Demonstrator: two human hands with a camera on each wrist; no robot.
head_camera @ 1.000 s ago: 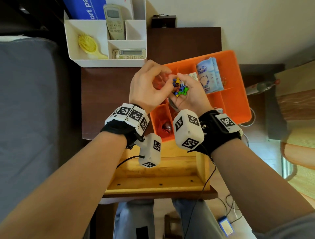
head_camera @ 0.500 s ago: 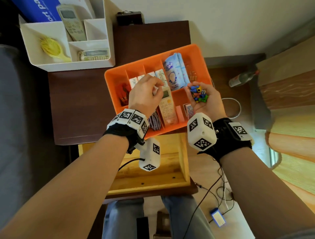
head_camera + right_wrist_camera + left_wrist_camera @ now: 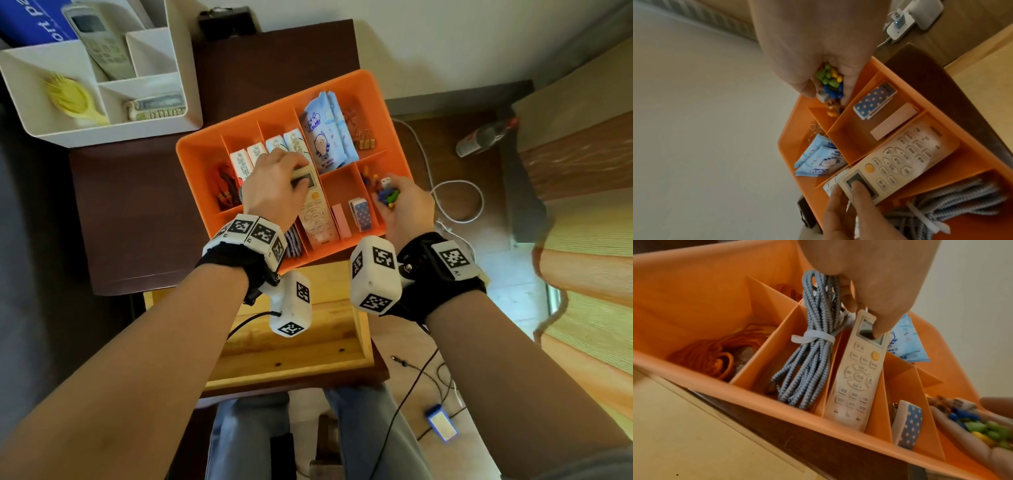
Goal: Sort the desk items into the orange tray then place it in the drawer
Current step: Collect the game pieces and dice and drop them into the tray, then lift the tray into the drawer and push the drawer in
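Observation:
The orange tray (image 3: 197, 171) lies on the dark desk, its near edge over the open wooden drawer (image 3: 291, 346). My left hand (image 3: 294, 178) pinches the top end of the cream remote control (image 3: 317, 216) lying in a middle compartment, thumb on its screen (image 3: 873, 332). My right hand (image 3: 394, 195) is cupped round a heap of small coloured pieces (image 3: 830, 79) and a die, tilted over the tray's near right compartment. A few pieces (image 3: 831, 112) spill from the fingertips into it.
The tray also holds a grey braided cable (image 3: 813, 353), an orange cord (image 3: 224, 185), wet wipes (image 3: 325, 137), sachets, clips, a pink block (image 3: 340, 221) and a dotted blue item (image 3: 361, 212). A white organiser (image 3: 191, 113) stands at the back left. On the floor at right lie a white cable (image 3: 459, 202) and a bottle (image 3: 483, 137).
My left hand left the pieces in my right palm and came down onto the remote. My right hand moved right and lowered over the tray's near right compartment.

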